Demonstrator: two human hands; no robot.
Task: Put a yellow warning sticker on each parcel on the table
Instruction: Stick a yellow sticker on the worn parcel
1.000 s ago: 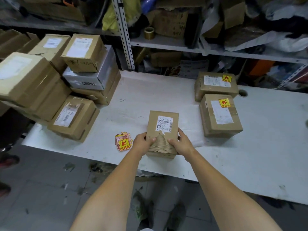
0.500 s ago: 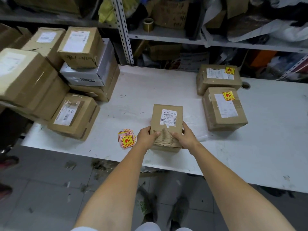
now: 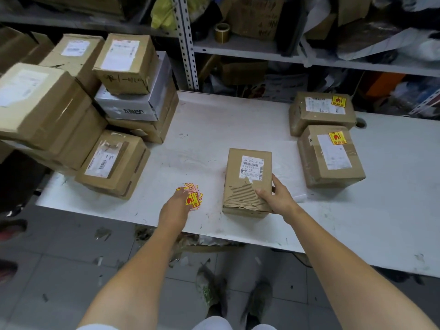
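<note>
Parcel (image 3: 247,182): a small brown box lying flat near the front edge of the desk (image 3: 214,129), about midway along it; white address label faces up, torn cardboard below it, and no yellow sticker on it yet.
Right hand (image 3: 278,198): grips the box at its near right corner, thumb on top and fingers down the right side, most likely to keep it from sliding while the other hand is busy.
Left hand (image 3: 176,206): off the box, fingers stretched flat onto the stickers; nothing is lifted, so it looks like the start of picking one.
Stickers (image 3: 194,198): a loose fanned pile of yellow and red ones at the front edge, just left of the box, within easy reach.
Finished boxes (image 3: 331,156): two toward the right end, one behind the other, each with a yellow sticker at the far right corner of its top; set aside as done, it seems.
Waiting boxes (image 3: 114,163): a crowded stack at the left end, none showing a sticker, so much of the job seems left.
Shelves (image 3: 250,53): behind the back edge, cluttered, with a tape roll (image 3: 222,32).
</note>
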